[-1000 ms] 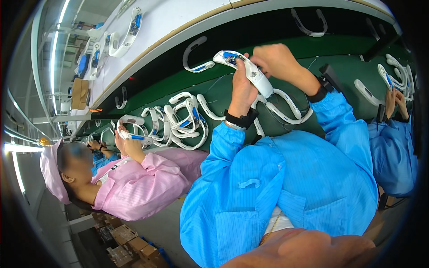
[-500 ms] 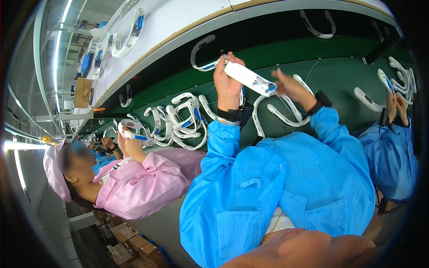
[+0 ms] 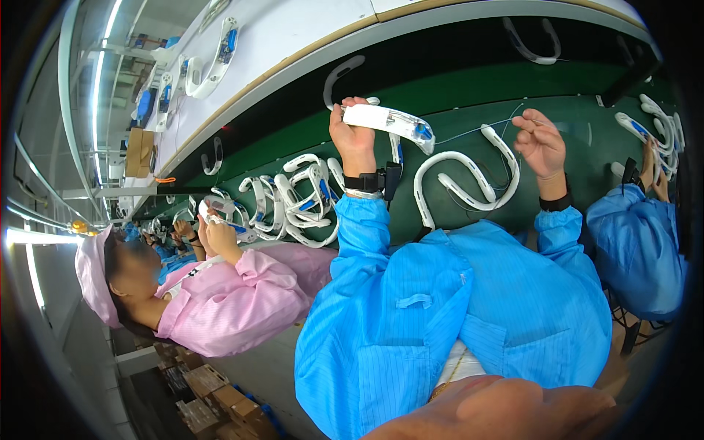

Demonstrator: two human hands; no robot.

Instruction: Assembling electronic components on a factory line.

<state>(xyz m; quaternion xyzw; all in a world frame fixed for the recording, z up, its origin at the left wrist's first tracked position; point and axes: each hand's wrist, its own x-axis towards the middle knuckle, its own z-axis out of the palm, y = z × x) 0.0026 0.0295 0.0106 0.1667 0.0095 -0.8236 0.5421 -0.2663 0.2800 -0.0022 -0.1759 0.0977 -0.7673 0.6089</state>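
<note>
My left hand point(image 3: 353, 139) is closed around a white curved plastic housing point(image 3: 378, 117) and holds it above the green work surface. The housing's free end points right, showing a clear section and a blue part inside. A thin wire point(image 3: 469, 133) runs from that end toward my right hand point(image 3: 541, 145). That hand is raised on the right, its thumb and fingertips drawn together at the wire. Beneath and between my hands, white U-shaped housings point(image 3: 419, 183) lie on the green surface with thin cables around them.
Several white U-shaped housings point(image 3: 308, 198) are heaped to the left, beside a co-worker in pink point(image 3: 227, 301). A co-worker in blue point(image 3: 634, 249) sits at the right, near more housings point(image 3: 664, 132). A raised white shelf point(image 3: 308, 26) runs along the far side.
My right hand has moved away to the right from the housing's end, and the wire now stretches between them. My left hand has shifted slightly left and tilted the housing.
</note>
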